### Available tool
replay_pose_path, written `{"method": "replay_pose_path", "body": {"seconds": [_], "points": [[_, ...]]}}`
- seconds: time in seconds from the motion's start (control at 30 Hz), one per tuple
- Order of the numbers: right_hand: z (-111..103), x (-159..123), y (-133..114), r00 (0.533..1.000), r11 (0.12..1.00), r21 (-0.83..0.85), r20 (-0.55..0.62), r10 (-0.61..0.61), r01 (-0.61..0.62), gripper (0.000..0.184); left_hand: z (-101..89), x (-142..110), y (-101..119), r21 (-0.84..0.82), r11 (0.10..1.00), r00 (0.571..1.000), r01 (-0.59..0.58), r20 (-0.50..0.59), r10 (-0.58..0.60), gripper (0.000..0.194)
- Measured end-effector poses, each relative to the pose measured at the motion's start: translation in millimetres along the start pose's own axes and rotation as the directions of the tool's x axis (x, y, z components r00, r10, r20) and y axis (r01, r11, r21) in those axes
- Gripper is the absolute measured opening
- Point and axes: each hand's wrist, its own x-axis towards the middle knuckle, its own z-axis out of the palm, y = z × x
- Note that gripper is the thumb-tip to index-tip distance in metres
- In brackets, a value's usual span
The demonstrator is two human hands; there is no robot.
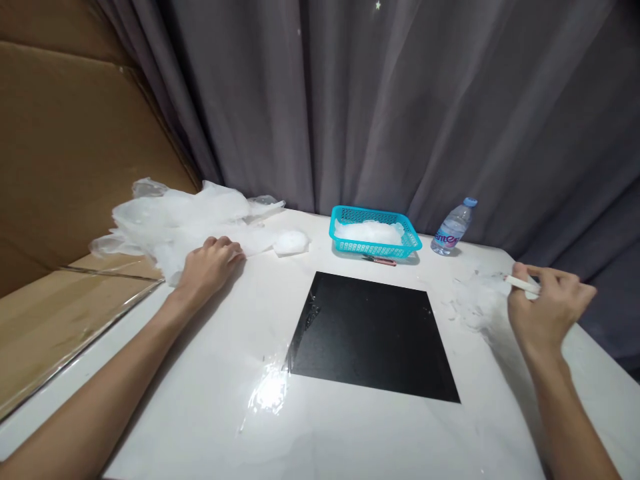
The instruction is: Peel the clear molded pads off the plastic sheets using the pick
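In the head view, a small white strip is pinched between the thumb and fingers of the right hand, held over white scraps on the table. The left hand, its fingers loosely curled, is laid at the edge of the white plastic bags; whether anything is gripped cannot be told. Between the hands, a black mat is seen, with a blue basket, snips and a tilted-looking bottle beyond it.

this looks like a small work corner: white table, grey curtain, cardboard.
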Motion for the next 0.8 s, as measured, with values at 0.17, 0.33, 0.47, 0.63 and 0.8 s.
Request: {"method": "replay_pose_path", "body": {"seconds": [0.17,0.33,0.47,0.63,0.8], "points": [[11,-15,-25,0.984,0.986,0.115,0.115,-0.134,0.121,0.047,1.1,0,3,0.020,1.000,1.000,-0.001,-0.030,0.002,0.025],[18,-33,-55,0.945,0.944,0.254,0.193,-0.264,0.212,0.035,-1.4,0,10,0.009,0.998,0.992,0.064,-0.109,-0.062,0.027],[20,-46,-76,0.913,0.905,0.329,0.211,-0.349,0.270,0.028,0.7,-2,14,-0.024,0.997,0.992,0.068,-0.104,-0.070,0.029],[22,-58,-89,0.867,0.868,0.387,0.259,-0.425,0.310,0.023,9.8,-7,25,-0.103,0.995,0.998,0.005,-0.056,-0.011,0.027],[22,-62,-95,0.853,0.858,0.415,0.282,-0.439,0.304,0.022,21.2,33,44,-0.203,0.979,0.999,-0.027,-0.047,0.018,0.045]]}}
